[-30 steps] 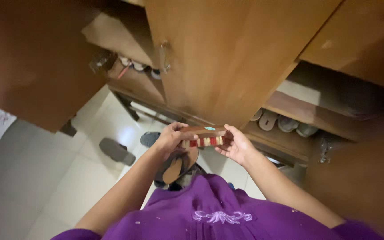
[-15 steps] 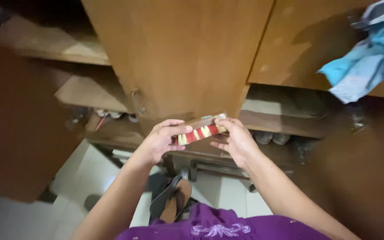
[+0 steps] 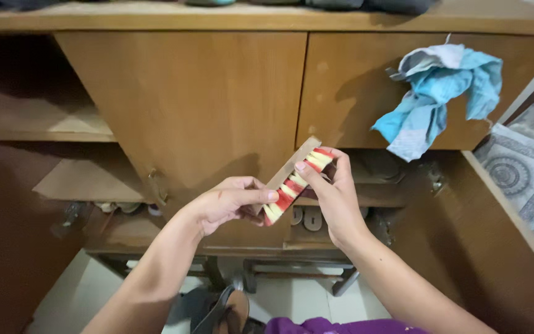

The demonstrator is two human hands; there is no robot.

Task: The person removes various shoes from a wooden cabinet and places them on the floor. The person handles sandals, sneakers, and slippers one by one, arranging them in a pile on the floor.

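Note:
Both hands hold a wooden brush (image 3: 292,178) with red and cream bristles, tilted so its far end points up and right. My left hand (image 3: 230,201) grips its lower end, thumb over the wooden back. My right hand (image 3: 332,185) pinches its upper end, fingers on the bristles. The brush hangs in front of a wooden shoe cabinet (image 3: 205,105), level with the bottom of its closed doors.
A blue and white cloth (image 3: 437,99) hangs on the right cabinet door. Open shelves at left (image 3: 50,130) and below hold sandals (image 3: 307,218). An open door (image 3: 495,247) stands at right. A brown sandal (image 3: 233,312) lies on the white tile floor by my feet.
The view has tilted up from the floor to the cabinet front. The brush rose with both hands and turned from level to steeply slanted, its right end up.

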